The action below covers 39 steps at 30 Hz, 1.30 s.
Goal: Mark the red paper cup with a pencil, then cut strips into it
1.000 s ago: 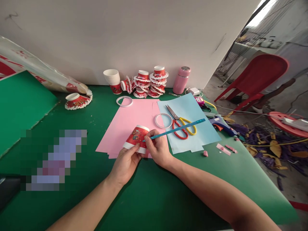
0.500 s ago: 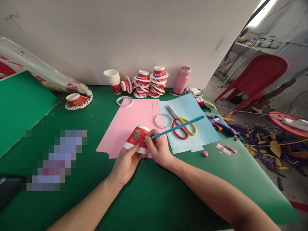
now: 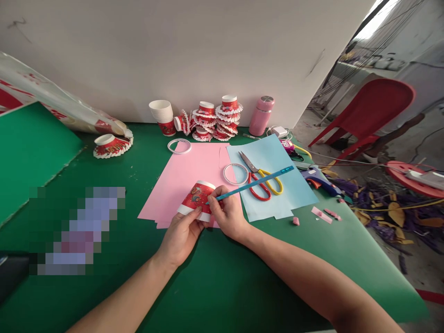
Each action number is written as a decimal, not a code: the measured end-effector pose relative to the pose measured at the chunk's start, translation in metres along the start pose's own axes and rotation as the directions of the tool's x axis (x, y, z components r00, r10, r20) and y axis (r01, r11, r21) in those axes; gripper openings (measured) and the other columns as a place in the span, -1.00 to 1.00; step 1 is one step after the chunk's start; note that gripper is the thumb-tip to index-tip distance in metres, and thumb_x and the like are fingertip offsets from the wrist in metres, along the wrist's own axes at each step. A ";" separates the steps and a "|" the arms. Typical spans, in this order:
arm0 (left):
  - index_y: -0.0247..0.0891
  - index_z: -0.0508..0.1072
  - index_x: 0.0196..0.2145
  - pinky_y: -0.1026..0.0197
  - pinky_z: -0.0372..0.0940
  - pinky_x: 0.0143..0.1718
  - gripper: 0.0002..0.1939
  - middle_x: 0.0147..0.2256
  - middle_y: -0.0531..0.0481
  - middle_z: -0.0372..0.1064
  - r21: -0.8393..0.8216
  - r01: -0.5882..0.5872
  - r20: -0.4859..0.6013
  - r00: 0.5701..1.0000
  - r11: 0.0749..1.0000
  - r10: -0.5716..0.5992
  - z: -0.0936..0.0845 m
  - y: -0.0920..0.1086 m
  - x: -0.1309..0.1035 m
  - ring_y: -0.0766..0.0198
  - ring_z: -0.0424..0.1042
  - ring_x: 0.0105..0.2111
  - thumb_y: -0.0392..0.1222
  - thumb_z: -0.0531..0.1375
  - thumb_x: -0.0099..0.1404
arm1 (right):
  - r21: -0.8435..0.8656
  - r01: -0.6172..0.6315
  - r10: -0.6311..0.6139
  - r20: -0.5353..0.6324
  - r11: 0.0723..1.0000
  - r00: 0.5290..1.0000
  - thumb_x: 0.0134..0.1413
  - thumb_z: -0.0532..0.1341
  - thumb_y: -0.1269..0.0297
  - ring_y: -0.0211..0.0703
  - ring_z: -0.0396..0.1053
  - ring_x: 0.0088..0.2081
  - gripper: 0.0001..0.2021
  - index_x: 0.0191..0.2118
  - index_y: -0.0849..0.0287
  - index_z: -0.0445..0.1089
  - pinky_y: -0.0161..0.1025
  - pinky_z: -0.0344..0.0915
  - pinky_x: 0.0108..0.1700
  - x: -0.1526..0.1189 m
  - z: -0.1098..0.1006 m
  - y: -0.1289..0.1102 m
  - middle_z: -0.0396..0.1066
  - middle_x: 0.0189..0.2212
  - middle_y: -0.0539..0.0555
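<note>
A red paper cup (image 3: 197, 196) with a printed dragon and white ends lies tilted above the pink paper sheets (image 3: 173, 185). My left hand (image 3: 183, 233) pinches its lower edge between thumb and fingers. In my right hand (image 3: 227, 215) is a long blue pencil (image 3: 255, 182), its lower end against or just beside the cup's red side. The pencil's upper end passes over scissors (image 3: 260, 178) with one red and one yellow handle, which rest on light blue paper (image 3: 298, 189). A white ring (image 3: 236, 174) lies between the pink and blue sheets.
Stacked frilled red cups (image 3: 218, 120), plain nested cups (image 3: 161, 115) and a pink flask (image 3: 262, 115) stand along the wall. A second white ring (image 3: 179, 146) lies nearer. At right are a blue glue gun (image 3: 322, 181) and pink scraps (image 3: 322, 215); one frilled cup (image 3: 113, 145) sits left.
Almost nothing differs. Both hands, the cup and the pencil keep their places, and the whole view has shifted very slightly.
</note>
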<state>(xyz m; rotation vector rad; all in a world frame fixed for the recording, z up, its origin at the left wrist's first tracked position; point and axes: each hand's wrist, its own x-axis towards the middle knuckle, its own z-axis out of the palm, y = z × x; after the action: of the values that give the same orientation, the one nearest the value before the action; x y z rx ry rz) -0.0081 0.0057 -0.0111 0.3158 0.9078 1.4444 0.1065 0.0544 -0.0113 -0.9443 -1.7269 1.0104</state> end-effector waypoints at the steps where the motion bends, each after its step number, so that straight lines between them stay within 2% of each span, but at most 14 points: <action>1: -0.25 0.50 -0.09 0.24 0.40 -0.27 -0.61 -0.33 -0.05 0.53 -0.004 0.000 -0.003 1.000 1.000 0.000 0.000 0.000 0.000 0.18 0.50 -0.29 -0.36 0.30 0.09 | 0.001 -0.004 0.004 -0.001 1.000 1.000 0.12 0.07 0.25 -0.30 0.11 -0.65 -0.87 -0.43 0.10 0.14 -0.34 0.04 -0.62 0.000 0.000 0.000 0.14 -0.70 -0.12; 6: -0.26 0.51 -0.10 0.27 0.40 -0.29 -0.63 -0.33 -0.05 0.52 -0.025 0.011 -0.015 1.000 1.000 -0.012 0.001 0.002 0.000 0.20 0.50 -0.30 -0.38 0.29 0.09 | 0.135 -0.054 0.054 0.003 0.989 0.999 0.14 0.08 0.17 -0.29 0.16 -0.62 -0.83 -0.42 0.10 0.15 -0.33 0.12 -0.58 0.002 0.000 0.003 0.16 -0.64 -0.10; 8: -0.28 0.50 -0.11 0.27 0.40 -0.33 -0.64 -0.35 -0.06 0.51 -0.037 0.015 -0.026 1.000 0.999 -0.016 0.002 0.004 0.000 0.21 0.50 -0.32 -0.38 0.28 0.09 | 0.254 -0.040 0.055 -0.051 0.966 0.997 0.16 0.09 0.12 -0.29 0.20 -0.58 -0.79 -0.41 0.11 0.17 -0.32 0.19 -0.52 0.004 -0.002 0.006 0.19 -0.59 -0.09; 11: -0.29 0.49 -0.10 0.29 0.40 -0.39 -0.63 -0.37 -0.05 0.50 -0.061 0.013 -0.068 0.998 0.998 -0.017 0.003 0.008 0.001 0.23 0.48 -0.37 -0.39 0.27 0.08 | 0.367 0.051 0.018 -0.182 0.929 0.983 0.18 0.09 0.07 -0.30 0.17 -0.58 -0.78 -0.34 0.10 0.21 -0.32 0.21 -0.50 0.008 -0.006 0.009 0.14 -0.60 -0.12; 13: -0.28 0.48 -0.08 0.30 0.39 -0.41 -0.61 -0.34 -0.06 0.50 -0.082 0.002 -0.097 0.995 0.997 -0.010 0.004 0.010 0.001 0.25 0.48 -0.38 -0.39 0.25 0.09 | 0.368 0.099 -0.008 -0.241 0.924 0.970 0.22 0.07 0.06 -0.29 0.16 -0.58 -0.79 -0.26 0.09 0.24 -0.31 0.22 -0.48 0.012 -0.010 0.012 0.11 -0.64 -0.14; 16: -0.27 0.45 -0.03 0.28 0.41 -0.39 -0.57 -0.25 -0.10 0.50 -0.107 0.004 -0.104 0.994 0.994 -0.016 0.006 0.014 -0.001 0.23 0.49 -0.35 -0.40 0.23 0.10 | 0.287 0.117 -0.029 -0.296 0.951 0.955 0.24 0.06 0.06 -0.21 0.34 -0.42 -0.77 -0.18 0.08 0.29 -0.22 0.34 -0.31 0.015 -0.014 0.012 0.31 -0.52 -0.04; 18: -0.27 0.43 -0.01 0.24 0.42 -0.35 -0.54 -0.21 -0.12 0.50 -0.116 0.024 -0.084 0.996 0.993 -0.034 0.008 0.015 -0.004 0.19 0.50 -0.30 -0.40 0.22 0.10 | 0.229 0.105 -0.038 -0.280 0.968 0.959 0.22 0.09 0.05 -0.11 0.42 -0.19 -0.77 -0.15 0.08 0.30 -0.12 0.36 -0.12 0.015 -0.015 0.011 0.43 -0.27 0.09; 21: -0.28 0.42 0.00 0.19 0.43 -0.29 -0.54 -0.19 -0.13 0.50 -0.132 0.052 -0.045 0.997 0.990 -0.059 0.008 0.016 -0.007 0.14 0.50 -0.23 -0.38 0.23 0.10 | 0.245 0.053 -0.018 -0.140 0.968 0.990 0.19 0.13 0.03 -0.03 0.38 0.00 -0.70 -0.05 0.08 0.26 -0.05 0.33 0.01 0.013 -0.015 0.009 0.37 0.00 0.17; 23: -0.28 0.43 -0.02 0.19 0.43 -0.26 -0.56 -0.19 -0.12 0.50 -0.142 0.061 -0.019 0.998 0.988 -0.065 0.008 0.016 -0.007 0.13 0.49 -0.20 -0.37 0.23 0.11 | 0.275 0.016 -0.001 -0.053 0.961 0.999 0.20 0.12 0.04 -0.06 0.42 -0.06 -0.68 -0.02 0.08 0.24 -0.10 0.38 -0.05 0.011 -0.013 0.009 0.37 -0.01 0.16; 26: -0.27 0.47 -0.10 0.20 0.42 -0.24 -0.64 -0.18 -0.09 0.50 -0.141 0.055 0.014 0.998 0.988 -0.054 0.007 0.016 -0.008 0.15 0.48 -0.19 -0.33 0.27 0.08 | 0.205 0.013 -0.004 -0.043 0.979 0.999 0.21 0.11 0.07 -0.13 0.44 -0.20 -0.72 -0.07 0.10 0.27 -0.18 0.41 -0.16 0.009 -0.012 0.010 0.43 -0.16 0.10; 29: -0.28 0.51 -0.20 0.26 0.40 -0.34 -0.67 -0.21 -0.08 0.50 -0.096 0.021 0.041 0.999 0.995 -0.017 0.007 0.015 -0.010 0.18 0.47 -0.26 -0.28 0.34 0.01 | 0.143 0.005 0.004 -0.063 0.990 0.998 0.21 0.11 0.07 -0.15 0.43 -0.26 -0.74 -0.11 0.12 0.29 -0.21 0.41 -0.21 0.009 -0.010 0.011 0.44 -0.27 0.06; 33: -0.31 0.53 -0.28 0.33 0.29 -0.53 -0.64 -0.34 -0.06 0.48 0.018 -0.009 0.020 1.000 1.000 0.009 0.009 0.013 -0.013 0.27 0.42 -0.40 -0.23 0.42 -0.10 | 0.181 -0.045 0.049 -0.019 0.982 0.999 0.19 0.11 0.03 -0.14 0.43 -0.31 -0.71 -0.12 0.13 0.30 -0.20 0.42 -0.27 0.009 -0.007 0.012 0.44 -0.31 0.07; 36: -0.33 0.52 -0.37 0.33 0.25 -0.58 -0.68 -0.40 -0.04 0.45 0.067 -0.028 -0.010 1.000 0.997 0.028 0.010 0.012 -0.014 0.32 0.36 -0.48 -0.22 0.44 -0.14 | 0.216 -0.033 0.040 -0.030 0.976 0.999 0.18 0.13 0.02 -0.07 0.45 -0.16 -0.70 -0.10 0.12 0.28 -0.17 0.42 -0.18 0.009 -0.006 0.015 0.45 -0.18 0.12; 39: -0.35 0.48 -0.47 0.30 0.24 -0.58 -0.68 -0.48 -0.02 0.42 0.100 -0.048 -0.055 0.997 0.994 0.054 0.012 0.010 -0.014 0.34 0.31 -0.55 -0.19 0.45 -0.19 | 0.255 0.032 0.003 -0.138 0.966 0.990 0.20 0.11 0.02 -0.03 0.37 0.04 -0.68 -0.03 0.09 0.24 -0.10 0.36 -0.04 0.012 -0.007 0.020 0.40 0.01 0.18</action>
<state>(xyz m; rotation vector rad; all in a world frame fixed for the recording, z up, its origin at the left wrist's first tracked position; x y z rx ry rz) -0.0047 -0.0018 0.0081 0.3743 1.0267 1.4643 0.1127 0.0746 -0.0233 -0.8131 -1.4462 1.1025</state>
